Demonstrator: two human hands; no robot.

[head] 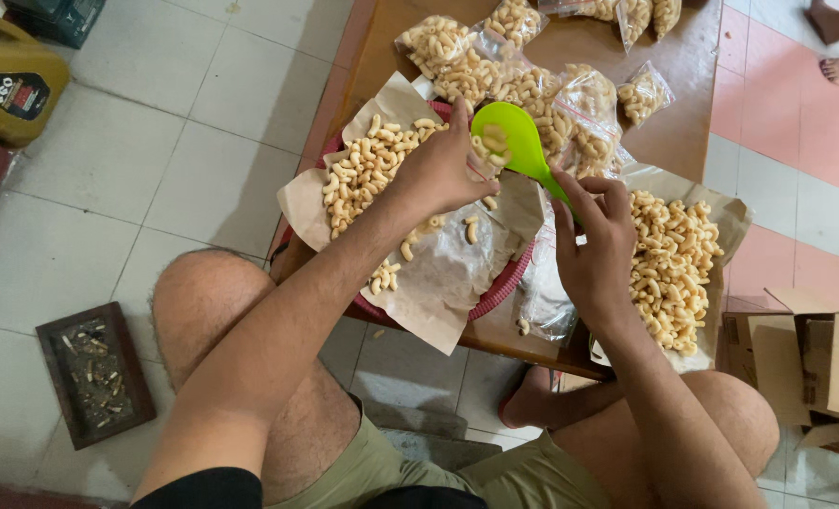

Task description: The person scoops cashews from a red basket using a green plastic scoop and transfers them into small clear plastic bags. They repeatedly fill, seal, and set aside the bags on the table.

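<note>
Seen from above, near the middle of the frame: left hand (pixel 443 170) reaching over a red basket (pixel 504 283) lined with brown paper (pixel 438 292), fingers bent and pinched close together at the edge of a green plastic scoop (pixel 509 141), touching the curled snacks (pixel 490 139) lying in its bowl. Right hand (pixel 594 240), a little right of centre, closed around the scoop handle, fingers wrapped tight. More curled snacks piled in the basket (pixel 368 170), upper left of the hands, and a second heap (pixel 669 264) on brown paper at the right. Filled clear bags (pixel 533 85) lying on the wooden table (pixel 674 132) at the top. Small dark tray (pixel 94 372) on the floor, lower left. Cardboard box (pixel 815 358) at the right edge
</note>
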